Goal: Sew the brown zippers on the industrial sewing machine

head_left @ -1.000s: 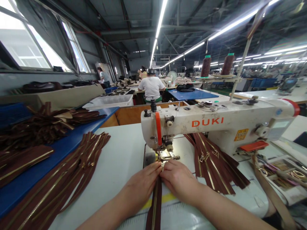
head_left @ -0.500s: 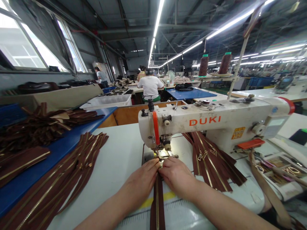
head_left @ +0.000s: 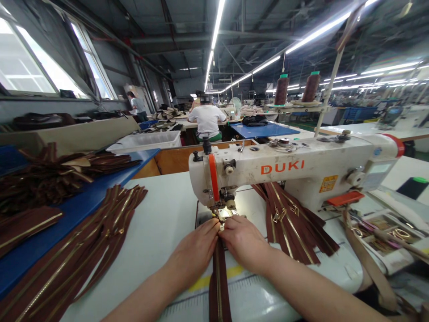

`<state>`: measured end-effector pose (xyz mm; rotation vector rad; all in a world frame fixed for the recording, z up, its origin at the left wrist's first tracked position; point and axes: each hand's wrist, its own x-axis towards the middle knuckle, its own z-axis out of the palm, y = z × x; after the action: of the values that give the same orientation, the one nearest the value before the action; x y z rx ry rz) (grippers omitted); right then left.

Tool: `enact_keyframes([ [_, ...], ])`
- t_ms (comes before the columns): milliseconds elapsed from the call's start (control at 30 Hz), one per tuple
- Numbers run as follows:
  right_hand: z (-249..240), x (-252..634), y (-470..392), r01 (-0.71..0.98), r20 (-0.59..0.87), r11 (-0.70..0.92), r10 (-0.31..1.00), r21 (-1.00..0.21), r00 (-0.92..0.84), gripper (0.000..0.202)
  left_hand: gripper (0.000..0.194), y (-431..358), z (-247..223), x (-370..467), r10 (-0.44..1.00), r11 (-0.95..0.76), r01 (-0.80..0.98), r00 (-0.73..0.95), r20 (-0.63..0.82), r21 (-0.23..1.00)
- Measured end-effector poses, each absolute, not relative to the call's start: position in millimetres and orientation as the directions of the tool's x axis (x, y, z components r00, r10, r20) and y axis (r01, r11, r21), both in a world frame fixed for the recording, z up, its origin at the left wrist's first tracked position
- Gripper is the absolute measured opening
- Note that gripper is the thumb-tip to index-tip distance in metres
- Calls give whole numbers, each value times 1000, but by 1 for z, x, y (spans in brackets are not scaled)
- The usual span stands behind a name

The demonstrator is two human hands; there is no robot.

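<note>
A brown zipper with gold teeth [head_left: 219,286] runs from the table's front edge up to the needle area of a white sewing machine [head_left: 248,163]. My left hand [head_left: 197,241] pinches the zipper's far end from the left, fingers pressed together just before the presser foot [head_left: 217,212]. From the other side my right hand [head_left: 246,239] grips the same end, its fingertips nearly touching the left ones. The very tip of the zipper is hidden under my fingers.
Brown zippers lie in a bundle [head_left: 83,246] on the left and another pile [head_left: 291,223] under the machine arm. An organizer tray [head_left: 395,237] with metal rings stands at right. Thread cones [head_left: 281,89] rise behind. A person in white [head_left: 207,120] sits farther ahead.
The whole view has shifted slightly, so the machine and table appear a little farther left. Both hands stay on the zipper at the presser foot.
</note>
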<state>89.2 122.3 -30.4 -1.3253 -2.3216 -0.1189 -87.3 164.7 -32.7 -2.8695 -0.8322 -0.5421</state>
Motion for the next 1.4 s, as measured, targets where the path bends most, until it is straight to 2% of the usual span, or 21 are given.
enact_keyframes([
  [533,-29,91,120,816,445,560,773,-144,-452,17,29,157,-33,-88,529,-823,565,726,439,57],
  [1100,-25,92,123,850,411,510,809,-133,-421,15,32,157,-33,-88,515,-810,586,725,458,-17],
  [1400,-21,93,121,852,377,494,832,-174,-407,18,33,154,-32,-88,511,-805,592,723,465,-36],
])
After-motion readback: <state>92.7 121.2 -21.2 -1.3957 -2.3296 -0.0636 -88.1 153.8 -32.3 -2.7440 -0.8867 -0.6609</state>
